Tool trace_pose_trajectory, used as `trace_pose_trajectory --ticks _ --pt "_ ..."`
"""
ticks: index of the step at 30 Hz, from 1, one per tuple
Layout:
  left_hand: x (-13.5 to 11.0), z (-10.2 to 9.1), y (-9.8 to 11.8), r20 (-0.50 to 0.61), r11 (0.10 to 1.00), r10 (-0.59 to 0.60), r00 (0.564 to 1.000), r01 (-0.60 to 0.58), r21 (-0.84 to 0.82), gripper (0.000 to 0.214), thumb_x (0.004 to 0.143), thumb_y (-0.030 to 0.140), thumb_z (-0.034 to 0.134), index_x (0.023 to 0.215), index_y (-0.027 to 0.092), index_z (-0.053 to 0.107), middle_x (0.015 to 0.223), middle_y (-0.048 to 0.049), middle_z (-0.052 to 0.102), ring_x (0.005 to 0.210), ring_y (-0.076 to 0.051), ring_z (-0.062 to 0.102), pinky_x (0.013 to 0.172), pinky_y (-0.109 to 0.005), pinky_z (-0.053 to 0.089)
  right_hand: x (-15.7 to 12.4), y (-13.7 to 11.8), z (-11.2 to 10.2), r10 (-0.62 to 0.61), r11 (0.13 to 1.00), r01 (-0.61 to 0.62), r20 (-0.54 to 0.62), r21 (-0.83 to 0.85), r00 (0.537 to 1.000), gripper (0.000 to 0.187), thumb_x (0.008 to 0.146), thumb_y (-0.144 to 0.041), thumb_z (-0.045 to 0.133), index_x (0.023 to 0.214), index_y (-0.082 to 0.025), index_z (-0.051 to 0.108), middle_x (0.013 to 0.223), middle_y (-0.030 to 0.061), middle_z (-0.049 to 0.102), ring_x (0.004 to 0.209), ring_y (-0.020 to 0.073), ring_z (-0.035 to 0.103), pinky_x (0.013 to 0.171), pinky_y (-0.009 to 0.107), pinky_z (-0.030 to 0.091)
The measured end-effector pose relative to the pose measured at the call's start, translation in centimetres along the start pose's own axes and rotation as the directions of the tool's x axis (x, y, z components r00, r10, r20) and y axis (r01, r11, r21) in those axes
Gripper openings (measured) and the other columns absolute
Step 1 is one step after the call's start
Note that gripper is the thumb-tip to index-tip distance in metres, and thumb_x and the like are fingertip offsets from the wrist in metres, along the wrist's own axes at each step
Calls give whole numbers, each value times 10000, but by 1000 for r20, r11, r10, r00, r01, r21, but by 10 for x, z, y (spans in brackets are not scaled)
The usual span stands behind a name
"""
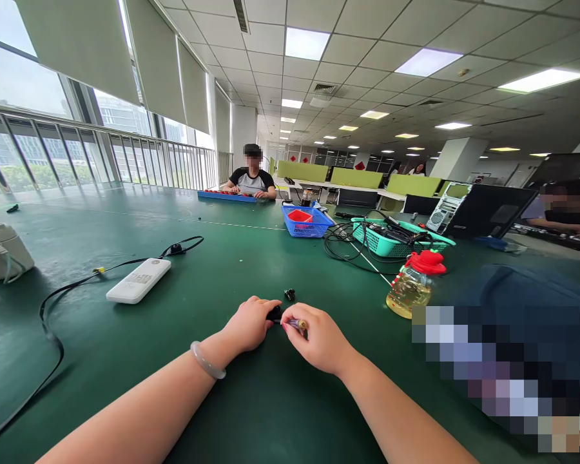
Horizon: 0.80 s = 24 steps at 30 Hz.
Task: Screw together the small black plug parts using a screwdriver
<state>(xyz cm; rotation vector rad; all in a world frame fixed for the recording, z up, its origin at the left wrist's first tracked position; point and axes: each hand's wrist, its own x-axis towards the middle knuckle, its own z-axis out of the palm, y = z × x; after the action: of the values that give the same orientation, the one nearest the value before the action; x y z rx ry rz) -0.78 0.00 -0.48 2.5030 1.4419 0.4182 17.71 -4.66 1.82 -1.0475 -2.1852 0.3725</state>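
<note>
Left hand: The left hand (250, 327) is to the left of the jar, a bit nearer to us. Its fingers are bent and hold a small black part (273, 314) down near the worktop (222, 270).
Right hand: The right hand (319, 338) is between the left hand and the jar. Its fingers are curled tight around a thin tool (299, 324), with the thumb and first finger pinching it.
Black part: It sits left of the jar, mostly under the left fingers. The right fingertips are right next to it. I can't tell if the tool touches it, as the fingers hide the tip.
Black bit: One more little black bit (290, 294) lies left of the jar, just past the hands.
Jar: The clear jar (408, 293) has a yellowish drink in it and a red lid (426, 261) on top.
Green basket: Just behind the jar is a green basket (381, 245), full of messy black wires (391, 229).
Blue basket: Behind the jar and to its left is a blue basket (305, 229) with a red tray (299, 216) inside.
Blue tray: Far behind the jar, to the left, a long blue tray (227, 197) with red things in it lies in front of another person (252, 177).
White block: A flat white block (139, 281) lies far left of the jar, near a black cord (175, 249).
</note>
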Motion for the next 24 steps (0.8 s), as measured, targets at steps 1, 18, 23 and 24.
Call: trace_pose_trajectory --ticks 1,18,23,24 --pt "0 0 0 0 1000 5 1000 -5 1 515 830 145 547 1339 226 526 1256 -59 653 1160 -271 541 998 -398 423 0 0 0 -6 1000 7 7 -13 1000 106 865 -184 493 837 -227 587 815 -1 625 700 133 555 656 246 413" --pt "1 2 -4 -14 999 43 999 -43 -9 456 867 202 528 1323 200 540 1209 -66 674 1102 -270 564 966 -398 448 0 -3 10 14 999 -15 -19 -28 1000 110 882 -207 526 897 -237 631 882 6 686 751 151 623 694 263 457" --pt "1 1 -3 -1 1000 24 1000 -24 3 458 848 173 550 1303 228 548 1247 -45 658 1123 -273 551 980 -403 435 -1 -6 7 -25 1000 24 -131 -9 991 115 894 -248 520 869 -223 630 786 2 671 667 139 588 643 248 438" --pt "1 1 -3 -1 1000 25 1000 -25 3 452 846 170 554 1294 234 551 1248 -40 657 1121 -272 550 979 -404 434 -1 -5 5 -31 1000 30 -165 -9 986 128 900 -253 507 864 -219 626 774 3 663 649 136 574 636 246 434"
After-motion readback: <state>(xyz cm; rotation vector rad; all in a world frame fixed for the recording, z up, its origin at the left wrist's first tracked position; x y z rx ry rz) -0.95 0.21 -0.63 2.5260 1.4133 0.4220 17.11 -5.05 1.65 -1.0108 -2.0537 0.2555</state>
